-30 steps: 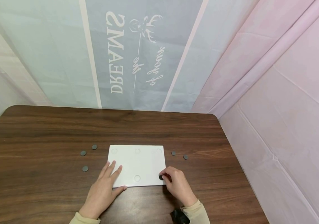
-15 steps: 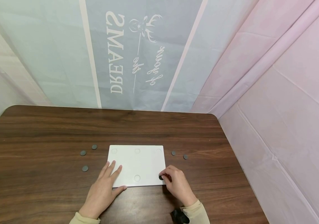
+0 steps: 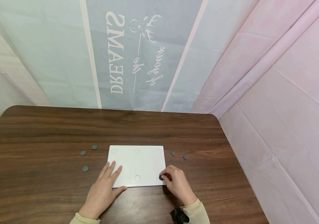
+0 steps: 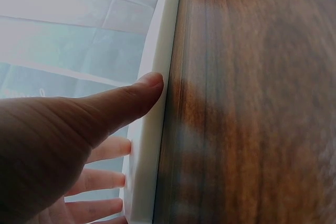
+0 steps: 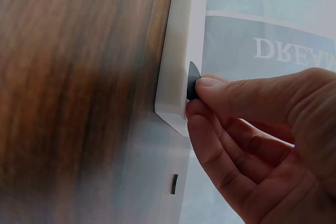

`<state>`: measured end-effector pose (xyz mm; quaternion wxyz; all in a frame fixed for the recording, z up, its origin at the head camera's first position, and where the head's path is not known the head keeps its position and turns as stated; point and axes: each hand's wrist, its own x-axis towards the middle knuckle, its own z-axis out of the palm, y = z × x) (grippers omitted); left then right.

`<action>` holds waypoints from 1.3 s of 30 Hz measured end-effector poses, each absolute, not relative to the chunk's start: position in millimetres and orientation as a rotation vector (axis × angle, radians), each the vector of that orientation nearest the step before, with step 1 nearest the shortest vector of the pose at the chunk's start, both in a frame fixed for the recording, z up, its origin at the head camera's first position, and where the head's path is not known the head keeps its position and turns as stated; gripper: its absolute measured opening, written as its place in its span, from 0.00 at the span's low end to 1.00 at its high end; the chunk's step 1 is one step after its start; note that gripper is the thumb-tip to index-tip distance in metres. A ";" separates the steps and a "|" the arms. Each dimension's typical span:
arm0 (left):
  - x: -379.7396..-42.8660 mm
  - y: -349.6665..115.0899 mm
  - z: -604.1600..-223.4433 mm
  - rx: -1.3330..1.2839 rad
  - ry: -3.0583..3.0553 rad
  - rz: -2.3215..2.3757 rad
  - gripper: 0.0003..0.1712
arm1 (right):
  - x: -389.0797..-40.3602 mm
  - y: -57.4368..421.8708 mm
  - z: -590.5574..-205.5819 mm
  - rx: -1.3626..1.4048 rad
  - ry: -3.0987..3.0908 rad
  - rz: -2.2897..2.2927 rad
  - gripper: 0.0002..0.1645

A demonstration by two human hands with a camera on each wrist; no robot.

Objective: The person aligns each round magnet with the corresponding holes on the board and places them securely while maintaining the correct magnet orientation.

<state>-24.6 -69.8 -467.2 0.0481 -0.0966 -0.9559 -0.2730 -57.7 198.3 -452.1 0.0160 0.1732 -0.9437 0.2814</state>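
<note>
A white rectangular board [image 3: 141, 165] with round recesses lies flat on the table. My left hand [image 3: 100, 194] rests on its left near corner, fingers spread and straight, the thumb along the near edge. In the left wrist view that thumb [image 4: 126, 100] touches the board's side. My right hand [image 3: 178, 185] pinches a small dark disc [image 3: 160, 177] between thumb and fingers at the board's right near corner. The right wrist view shows the disc [image 5: 193, 81] tilted on edge against the board's top face. Fingers hide part of it, and the recess beneath cannot be seen.
Left of the board lie several loose dark discs, among them a near one [image 3: 85, 168]. Two more, one of them a far-right disc [image 3: 185, 157], lie right of the board. The brown wooden table [image 3: 50, 130] backs onto a hanging printed cloth [image 3: 148, 62].
</note>
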 end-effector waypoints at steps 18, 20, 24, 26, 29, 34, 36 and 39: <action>-24.3 -70.6 -466.2 -0.286 -2.913 -0.859 0.39 | -62.0 198.7 -451.8 0.559 -2.952 0.889 0.08; -24.5 -70.5 -466.2 -0.285 -2.914 -0.859 0.39 | -62.2 199.1 -451.9 0.562 -2.952 0.900 0.08; -24.4 -70.6 -466.4 -0.288 -2.910 -0.858 0.39 | -62.5 199.9 -452.2 0.561 -2.948 0.920 0.09; -24.2 -70.7 -466.5 -0.289 -2.908 -0.857 0.39 | -62.5 200.3 -452.5 0.558 -2.949 0.928 0.09; -24.0 -70.6 -466.5 -0.289 -2.908 -0.855 0.39 | -62.4 200.5 -452.4 0.555 -2.951 0.935 0.09; -24.0 -70.3 -466.6 -0.286 -2.915 -0.852 0.39 | -62.4 201.0 -451.7 0.561 -2.954 0.948 0.08; -24.0 -70.2 -466.6 -0.285 -2.918 -0.857 0.39 | -62.4 201.5 -451.4 0.562 -2.955 0.954 0.08; -24.0 -70.1 -466.7 -0.284 -2.920 -0.863 0.39 | -62.5 202.5 -451.3 0.554 -2.953 0.960 0.08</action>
